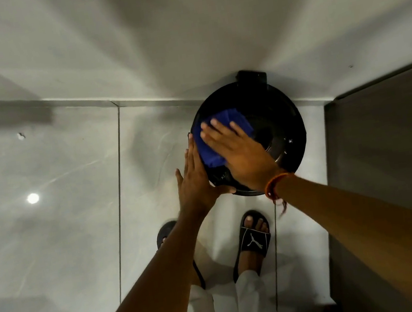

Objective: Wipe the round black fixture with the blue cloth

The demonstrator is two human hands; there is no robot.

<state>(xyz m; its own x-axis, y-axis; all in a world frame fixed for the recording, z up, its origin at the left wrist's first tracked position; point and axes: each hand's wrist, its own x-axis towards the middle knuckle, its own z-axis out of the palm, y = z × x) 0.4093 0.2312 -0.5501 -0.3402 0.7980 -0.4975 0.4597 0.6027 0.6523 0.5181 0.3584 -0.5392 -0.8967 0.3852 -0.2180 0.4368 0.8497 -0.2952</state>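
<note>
The round black fixture (280, 119) hangs from a black bracket on the white wall, above the floor. A blue cloth (223, 120) lies spread over its left half. My right hand (239, 150) presses flat on the cloth, fingers spread and pointing up-left. My left hand (195, 181) holds the fixture's left rim, fingers straight along the outer edge and thumb hooked under the lower rim. An orange thread band circles my right wrist.
Glossy grey floor tiles (46, 208) lie below, with a lamp reflection at the left. My feet in black slides (256, 239) stand under the fixture. A dark grey panel (393, 153) rises at the right.
</note>
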